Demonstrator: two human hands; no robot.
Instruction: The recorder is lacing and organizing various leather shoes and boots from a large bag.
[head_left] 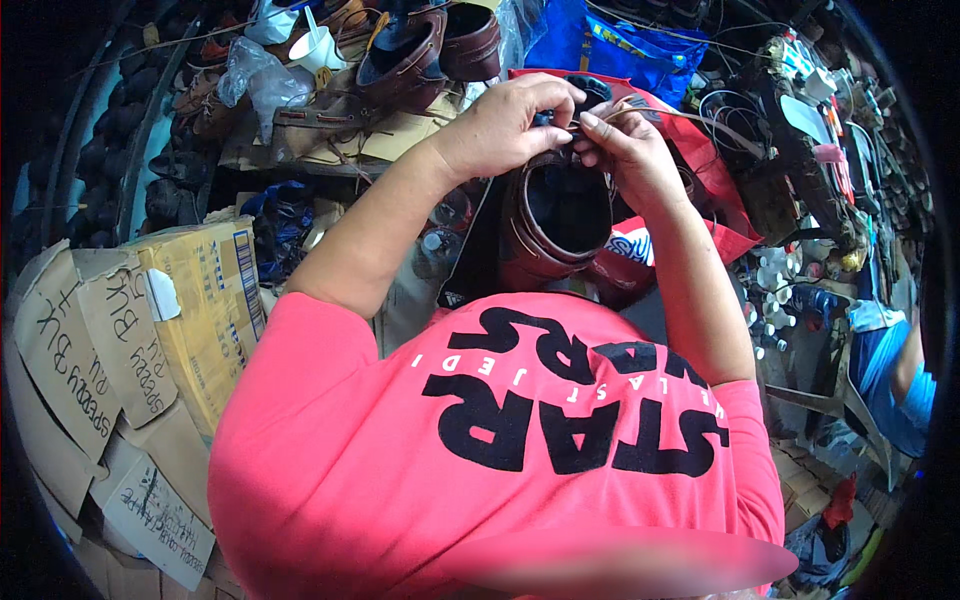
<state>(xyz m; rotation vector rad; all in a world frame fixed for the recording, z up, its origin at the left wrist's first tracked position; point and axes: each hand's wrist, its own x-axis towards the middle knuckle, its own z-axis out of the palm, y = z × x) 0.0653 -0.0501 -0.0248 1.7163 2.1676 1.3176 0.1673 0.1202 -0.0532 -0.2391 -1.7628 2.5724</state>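
Close to my chest sits a dark red leather shoe (pixel 530 235), its heel opening facing me and its dark lining showing. Both my hands are at its front end. My left hand (pixel 515 125) is closed, thumb and forefinger pinched on a thin tan leather lace. A little to the right, my right hand (pixel 635 150) pinches the same lace (pixel 735 133), which trails off to the right in a loose curve. The fingertips of both hands nearly meet over the shoe. Exactly where the lace enters the leather is hidden by the fingers.
More dark red shoes (pixel 402 65) stand on cardboard ahead, beside a white cup (pixel 317 48) and clear plastic bags (pixel 265 85). A red bag (pixel 715 165) lies right of the shoe. Cardboard boxes (pixel 205 310) pile at left; small white bottles (pixel 775 290) cluster at right. Another person's blue sleeve (pixel 885 365) shows far right.
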